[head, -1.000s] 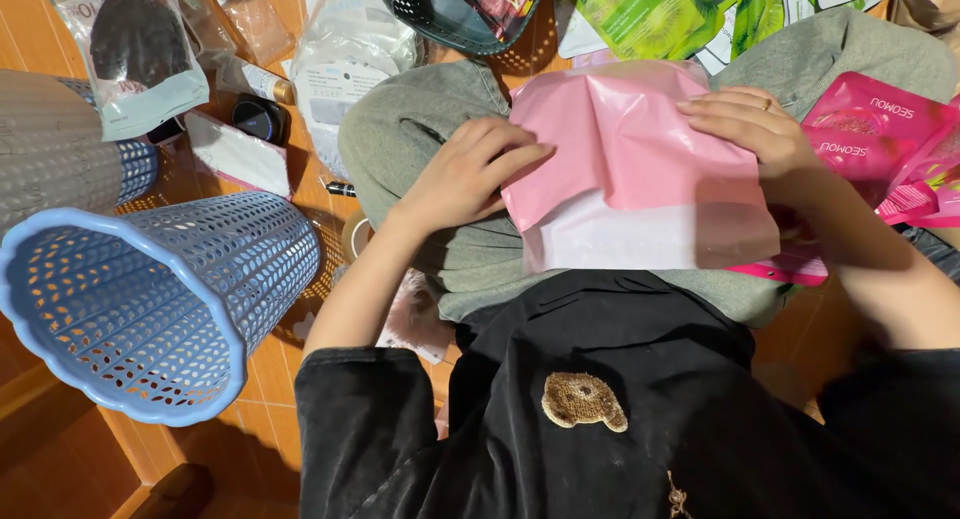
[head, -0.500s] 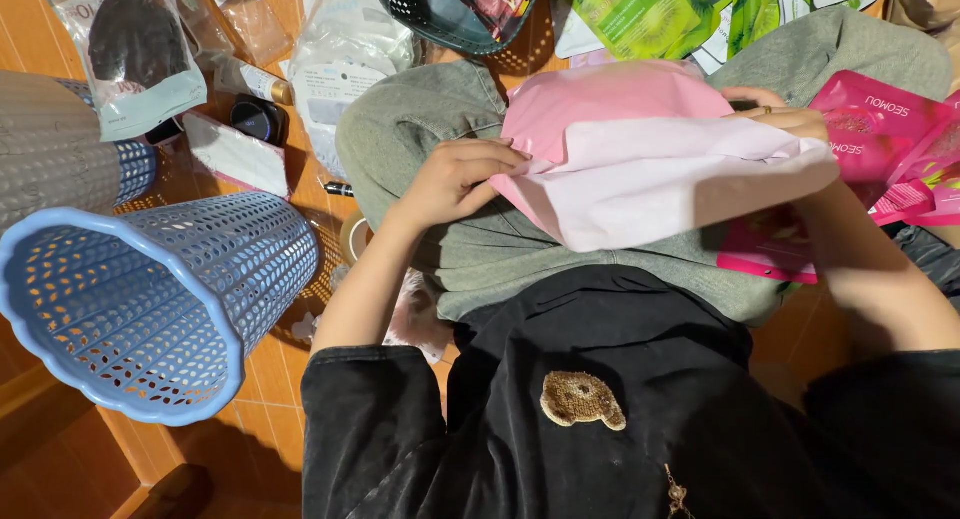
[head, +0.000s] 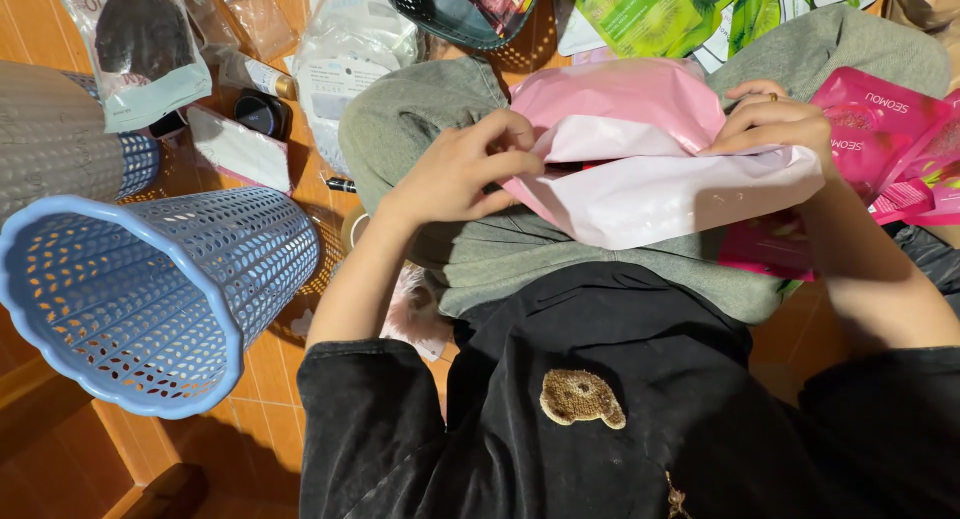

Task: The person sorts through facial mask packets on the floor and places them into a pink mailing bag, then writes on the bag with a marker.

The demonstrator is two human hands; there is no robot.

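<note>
A pink plastic mailer bag (head: 640,104) lies across my lap on grey trousers (head: 430,109). Its pale inner flap (head: 680,194) is folded open toward me. My left hand (head: 460,169) pinches the bag's left edge at the mouth. My right hand (head: 770,119), with a ring on one finger, grips the right side of the mouth. Something dark and red shows just inside the opening; what it is I cannot tell.
A blue perforated basket (head: 150,299) lies on its side at the left, a grey one (head: 50,144) behind it. Pink sachets (head: 890,129) lie at the right, green packets (head: 650,14) and a dark basket (head: 460,9) at the top. Small packaged items lie scattered over the orange tiles (head: 270,369).
The bag lay flat under both palms; the near flap was then lifted and turned back. Now both hands hold the mouth apart, the right hand on top of the flap.
</note>
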